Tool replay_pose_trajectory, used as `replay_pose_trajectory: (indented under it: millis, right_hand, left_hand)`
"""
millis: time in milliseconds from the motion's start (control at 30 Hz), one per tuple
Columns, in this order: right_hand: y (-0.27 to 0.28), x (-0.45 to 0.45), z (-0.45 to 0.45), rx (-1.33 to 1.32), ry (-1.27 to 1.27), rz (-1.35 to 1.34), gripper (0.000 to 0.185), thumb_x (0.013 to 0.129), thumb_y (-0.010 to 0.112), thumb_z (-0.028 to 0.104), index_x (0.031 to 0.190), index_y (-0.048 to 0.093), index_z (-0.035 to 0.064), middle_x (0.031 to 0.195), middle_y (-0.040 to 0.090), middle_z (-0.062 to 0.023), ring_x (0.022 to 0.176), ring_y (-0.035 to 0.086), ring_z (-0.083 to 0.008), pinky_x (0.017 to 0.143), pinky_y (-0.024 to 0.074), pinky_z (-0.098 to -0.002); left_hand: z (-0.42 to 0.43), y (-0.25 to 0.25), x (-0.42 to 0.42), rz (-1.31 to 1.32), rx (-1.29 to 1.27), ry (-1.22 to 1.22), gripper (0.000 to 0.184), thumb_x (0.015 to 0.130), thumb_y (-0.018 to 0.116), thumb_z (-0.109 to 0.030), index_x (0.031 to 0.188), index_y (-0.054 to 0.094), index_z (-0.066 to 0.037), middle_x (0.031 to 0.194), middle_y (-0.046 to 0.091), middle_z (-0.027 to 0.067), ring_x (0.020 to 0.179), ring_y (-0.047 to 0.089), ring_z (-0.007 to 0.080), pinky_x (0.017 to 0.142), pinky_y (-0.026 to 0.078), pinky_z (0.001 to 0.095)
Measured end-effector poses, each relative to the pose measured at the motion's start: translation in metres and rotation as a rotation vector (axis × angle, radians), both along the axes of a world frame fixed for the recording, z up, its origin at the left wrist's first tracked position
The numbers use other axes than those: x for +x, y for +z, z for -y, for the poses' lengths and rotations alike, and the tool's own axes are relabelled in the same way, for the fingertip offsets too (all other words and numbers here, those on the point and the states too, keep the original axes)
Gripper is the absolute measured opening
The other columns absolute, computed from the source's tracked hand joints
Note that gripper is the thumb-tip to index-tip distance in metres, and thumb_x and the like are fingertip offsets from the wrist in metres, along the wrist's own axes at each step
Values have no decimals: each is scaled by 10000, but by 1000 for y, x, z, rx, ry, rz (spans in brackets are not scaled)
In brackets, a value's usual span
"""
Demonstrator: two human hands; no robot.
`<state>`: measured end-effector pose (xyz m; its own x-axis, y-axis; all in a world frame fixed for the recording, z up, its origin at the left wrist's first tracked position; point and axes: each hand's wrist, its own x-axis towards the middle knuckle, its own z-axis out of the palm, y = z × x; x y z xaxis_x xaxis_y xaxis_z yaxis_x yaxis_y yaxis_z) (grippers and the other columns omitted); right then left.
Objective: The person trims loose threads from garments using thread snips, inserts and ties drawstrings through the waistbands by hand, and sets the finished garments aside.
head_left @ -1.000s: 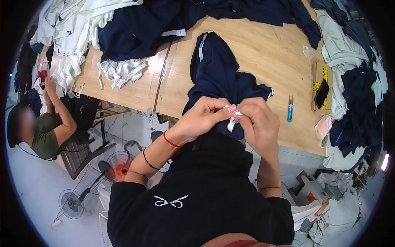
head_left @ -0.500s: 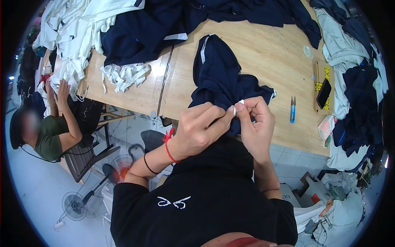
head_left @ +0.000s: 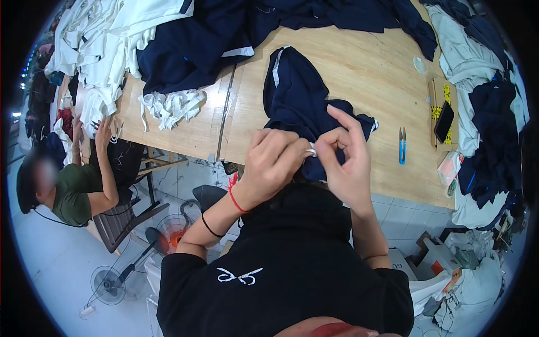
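The navy cloth [head_left: 297,92] was dark, matt and softly rumpled, with folds across its middle, a pale strip [head_left: 276,73] inside the left edge of its rounded far end, and a small white tip [head_left: 375,124] on its right side. It lay on the middle of the near part of the wooden table [head_left: 382,95], its near end coming down to the table's near edge, behind and below the hands. Its long axis ran near to far, leaning a little left at the far end, while a shorter lobe pointed right. The person's left hand [head_left: 275,160] was closed, its fingertips pinching a tiny white bit [head_left: 311,152] over the near part of the cloth. The right hand [head_left: 348,163] was half open, forefinger stretched out toward the far left, other fingers curled, and the thumb close by the white bit; whether it gripped anything, I could not tell. To the right lay blue snips [head_left: 402,147], points facing far, and beyond them a phone [head_left: 444,122] leaned on a box [head_left: 435,101]. White scraps [head_left: 174,108] were heaped to the left.
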<state>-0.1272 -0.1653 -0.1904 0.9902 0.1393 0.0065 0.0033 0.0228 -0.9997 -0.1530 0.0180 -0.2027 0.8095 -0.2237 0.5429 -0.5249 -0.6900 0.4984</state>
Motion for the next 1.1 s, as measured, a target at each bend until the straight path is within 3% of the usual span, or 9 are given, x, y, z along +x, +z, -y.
replay_pose_trajectory:
  millis: [33,133,167,300,700,833,933,1067,1100]
  right_hand:
    - [3,-1,8,-86,107,71,579,923,838,30,1453,606,10,919,730,-57,808,634,-123,779,503,-262]
    - [17,-7,19,-505,164,329,567,828,848,9,1366,677,68,937,731,19,929,634,-204,1053,386,-414]
    - [20,-9,19,-577,126,370,404,821,828,-9,1204,763,101,971,749,47,1006,637,-191,1080,335,-437]
    - [14,-12,17,-780,-9,635,166,814,838,29,902,828,170,1051,780,59,1112,648,-202,1094,296,-472]
    - [-5,-17,6,-1062,-123,821,138,791,812,122,846,690,159,1187,766,30,1317,596,-280,1011,315,-462]
    - [-16,-26,3,-1132,-146,775,124,747,767,119,827,693,178,1180,757,59,1356,586,-249,1014,277,-462]
    - [-18,-18,6,-1045,-46,729,182,756,816,107,898,707,140,1253,734,2,1371,576,-271,1044,316,-482]
    - [-21,-5,10,-409,155,339,541,787,940,161,1240,668,50,1361,690,-129,1321,620,-374,1085,476,-467]
    - [-21,-5,8,-292,217,227,622,794,957,172,1312,641,34,1379,683,-154,1292,646,-395,1074,513,-453]
  left_hand:
    - [-2,-9,-6,-152,-23,22,236,876,840,-126,1048,719,-19,1091,656,121,982,651,262,963,475,387]
    - [3,-15,-11,-515,-411,26,161,945,809,-119,1052,725,-34,1264,603,169,1113,613,262,985,464,358]
    - [-2,-19,-12,-727,-580,-77,117,1015,778,-137,1069,743,-38,1405,536,160,1235,557,217,1018,449,324]
    - [4,-5,-14,-1083,-1283,-73,166,1036,792,-157,1125,790,-17,1529,503,97,1316,533,162,1089,446,319]
    - [16,7,-23,-678,-811,164,108,860,906,-100,964,879,-101,1269,749,55,1302,595,277,1113,467,398]
    - [-10,16,-9,-329,-327,196,100,819,906,-78,905,855,-87,1106,781,28,1262,621,335,1079,487,435]
    - [-21,5,-4,-302,-287,217,91,836,890,-37,907,839,-62,1122,786,57,1268,631,328,1112,480,457]
    - [-20,0,-4,-591,-669,139,57,914,839,-28,941,793,-7,992,774,112,995,751,283,868,582,370]
    - [-23,-4,-7,-670,-663,75,52,1001,767,1,1015,763,50,1136,738,136,1045,761,205,910,590,285]
